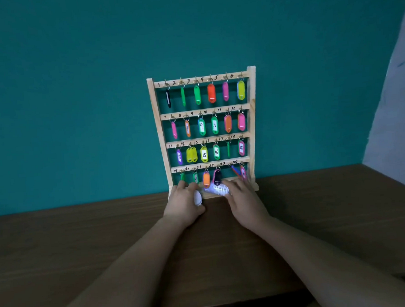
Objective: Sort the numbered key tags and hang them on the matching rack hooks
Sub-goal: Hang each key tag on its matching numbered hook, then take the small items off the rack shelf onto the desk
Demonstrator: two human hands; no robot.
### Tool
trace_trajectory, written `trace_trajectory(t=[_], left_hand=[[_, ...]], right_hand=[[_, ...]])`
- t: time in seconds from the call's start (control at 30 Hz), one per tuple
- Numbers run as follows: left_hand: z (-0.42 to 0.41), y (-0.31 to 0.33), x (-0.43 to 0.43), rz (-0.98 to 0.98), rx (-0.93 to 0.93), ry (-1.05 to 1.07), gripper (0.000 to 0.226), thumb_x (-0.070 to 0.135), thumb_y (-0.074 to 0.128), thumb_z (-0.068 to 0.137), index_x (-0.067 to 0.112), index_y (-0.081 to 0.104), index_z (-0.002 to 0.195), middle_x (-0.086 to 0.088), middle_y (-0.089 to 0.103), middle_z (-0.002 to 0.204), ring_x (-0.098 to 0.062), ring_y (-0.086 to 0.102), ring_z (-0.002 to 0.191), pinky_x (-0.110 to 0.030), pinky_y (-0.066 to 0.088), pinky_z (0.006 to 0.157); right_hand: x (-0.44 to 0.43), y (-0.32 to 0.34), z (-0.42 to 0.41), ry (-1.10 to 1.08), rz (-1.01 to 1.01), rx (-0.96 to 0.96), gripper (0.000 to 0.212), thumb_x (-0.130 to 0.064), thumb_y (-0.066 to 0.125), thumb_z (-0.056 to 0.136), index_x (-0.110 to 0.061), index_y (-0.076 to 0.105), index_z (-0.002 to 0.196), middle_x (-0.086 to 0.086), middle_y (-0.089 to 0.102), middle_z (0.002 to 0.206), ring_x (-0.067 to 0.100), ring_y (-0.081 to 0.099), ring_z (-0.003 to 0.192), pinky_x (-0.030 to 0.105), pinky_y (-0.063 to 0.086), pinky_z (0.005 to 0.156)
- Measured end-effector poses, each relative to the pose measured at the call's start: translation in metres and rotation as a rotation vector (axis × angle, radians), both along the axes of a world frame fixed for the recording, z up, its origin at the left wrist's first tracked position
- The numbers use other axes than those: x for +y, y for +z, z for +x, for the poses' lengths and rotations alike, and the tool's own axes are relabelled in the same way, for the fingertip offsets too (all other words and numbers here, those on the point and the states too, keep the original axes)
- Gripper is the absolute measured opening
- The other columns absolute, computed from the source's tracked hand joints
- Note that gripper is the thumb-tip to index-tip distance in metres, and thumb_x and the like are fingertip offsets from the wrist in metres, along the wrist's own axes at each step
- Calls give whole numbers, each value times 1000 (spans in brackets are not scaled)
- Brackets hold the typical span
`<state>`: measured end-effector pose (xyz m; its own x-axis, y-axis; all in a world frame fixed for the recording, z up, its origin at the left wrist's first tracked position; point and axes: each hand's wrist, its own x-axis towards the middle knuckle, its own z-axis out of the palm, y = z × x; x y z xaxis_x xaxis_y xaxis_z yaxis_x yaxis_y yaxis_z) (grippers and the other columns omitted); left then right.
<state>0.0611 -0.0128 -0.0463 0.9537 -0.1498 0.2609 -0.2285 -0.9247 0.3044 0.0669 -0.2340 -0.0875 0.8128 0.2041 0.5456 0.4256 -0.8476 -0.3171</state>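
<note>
A wooden key rack [153, 113] stands on the table against the teal wall, with four numbered rows of hooks. Coloured key tags hang on nearly every hook, among them an orange tag [206, 179] and a black tag [217, 177] in the bottom row. My left hand [184, 205] rests at the rack's foot, with a white oval thing [197, 197] by its fingers. My right hand [243, 199] lies beside it, its fingers on a bright white tag-like object [216, 189] at the rack's base. Glare blurs both white things.
The dark wooden table [83, 243] spreads wide to both sides of my arms. A pale wall section [395, 106] rises at the far right. The rack's base strip [255, 187] sits right at the wall.
</note>
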Motion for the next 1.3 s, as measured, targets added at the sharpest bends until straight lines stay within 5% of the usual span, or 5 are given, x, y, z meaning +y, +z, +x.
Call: trace_trajectory(t=[0.4,0.77,0.97,1.1,1.3], left_hand=[[-76,1,40,-164,130,21,67,46,81,83,29,54,142,-3,49,134,-28,46,131,-39,45,109],[-110,6,93,-320,118,113,68,52,80,85,27,53,142,1,50,129,-21,59,121,-28,43,95],[-115,5,121,-256,220,135,73,56,77,88,27,49,149,-3,46,146,-23,55,130,-32,43,105],[-116,6,131,-235,233,148,77,64,74,86,32,45,151,-1,43,151,-25,51,136,-40,44,112],[-148,8,102,-61,-28,62,56,69,64,90,43,55,139,8,46,137,-20,43,134,-48,40,107]], right_hand=[[26,15,-58,18,58,96,45,-23,53,109,-22,49,155,0,58,137,17,50,126,34,47,100],[41,34,-97,93,192,97,38,-25,61,106,-21,59,144,-2,64,134,18,60,122,35,52,92],[37,57,-117,32,423,83,40,-24,76,95,-28,67,133,-11,73,111,1,65,95,12,46,75],[43,65,-126,23,467,42,43,-26,80,89,-30,66,130,-8,70,83,3,67,81,28,54,69],[65,78,-128,91,382,17,59,-29,80,88,-30,55,142,-9,65,79,8,65,74,31,52,63]])
